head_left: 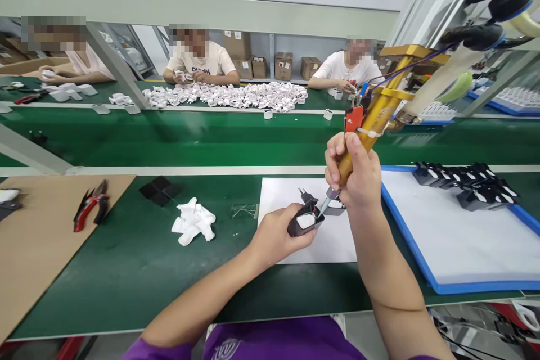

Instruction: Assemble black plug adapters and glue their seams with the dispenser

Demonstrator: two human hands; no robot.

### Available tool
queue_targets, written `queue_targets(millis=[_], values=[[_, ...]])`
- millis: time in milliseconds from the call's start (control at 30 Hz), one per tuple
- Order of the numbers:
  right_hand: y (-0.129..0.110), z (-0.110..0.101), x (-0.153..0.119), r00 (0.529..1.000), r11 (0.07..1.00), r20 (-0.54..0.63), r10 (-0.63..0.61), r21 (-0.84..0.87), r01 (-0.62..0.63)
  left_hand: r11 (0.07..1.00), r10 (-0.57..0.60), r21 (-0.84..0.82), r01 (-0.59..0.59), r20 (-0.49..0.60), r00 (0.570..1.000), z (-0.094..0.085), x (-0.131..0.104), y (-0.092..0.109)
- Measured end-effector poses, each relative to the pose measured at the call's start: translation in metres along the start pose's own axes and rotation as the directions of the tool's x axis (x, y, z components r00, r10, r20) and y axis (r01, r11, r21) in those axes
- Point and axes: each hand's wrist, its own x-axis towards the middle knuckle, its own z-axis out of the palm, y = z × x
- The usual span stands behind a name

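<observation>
My left hand [274,236] grips a small black power adapter housing [304,224] with a white patch inside and a two-pin plug at its back. My right hand [358,171] is closed around a glue gun [375,115] with a gold barrel, red switch and hose. Its metal nozzle [328,201] points down and left, its tip at the housing's open edge; whether it touches cannot be made out. Just behind, another dark housing [335,207] lies on a white sheet [324,250], partly hidden by the nozzle and my right hand.
To the right, a blue-rimmed tray [411,242] carries several black adapters [464,180]. Leftward lie a crumpled white cloth [194,222], black squares [159,190] and red-handled pliers [90,205] on cardboard [46,236]. Across the green conveyor belt [211,135], people work beside piled white parts [236,95].
</observation>
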Motion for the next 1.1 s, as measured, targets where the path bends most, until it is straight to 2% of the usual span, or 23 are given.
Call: queue_targets(millis=[267, 533, 700, 900, 1000, 1100], values=[[0.000, -0.004, -0.001, 0.997, 0.998, 0.059, -0.048, -0.042, 0.050, 1.000, 0.017, 0.023, -0.017, -0.019, 1.000, 0.002, 0.003, 0.004], [0.002, 0.003, -0.001, 1.000, 0.997, 0.009, -0.027, -0.070, 0.027, 0.992, -0.088, -0.092, 0.089, 0.013, 0.996, 0.026, 0.010, 0.004], [0.002, 0.007, -0.002, 0.999, 0.998, 0.013, -0.035, -0.042, 0.036, 0.990, -0.072, -0.125, 0.067, -0.036, 0.997, 0.031, 0.013, 0.014], [0.002, 0.007, -0.002, 0.999, 0.999, 0.032, -0.038, -0.035, 0.039, 0.991, -0.044, -0.126, 0.035, -0.073, 0.996, 0.032, 0.014, 0.017], [0.002, 0.005, -0.002, 0.997, 0.999, 0.052, -0.052, -0.012, 0.052, 0.995, -0.028, -0.099, 0.022, -0.063, 0.998, 0.034, 0.014, 0.013], [0.001, -0.003, -0.003, 0.998, 0.998, 0.028, -0.051, -0.030, 0.052, 0.999, -0.035, -0.025, 0.035, -0.002, 0.999, 0.031, 0.014, -0.002]])
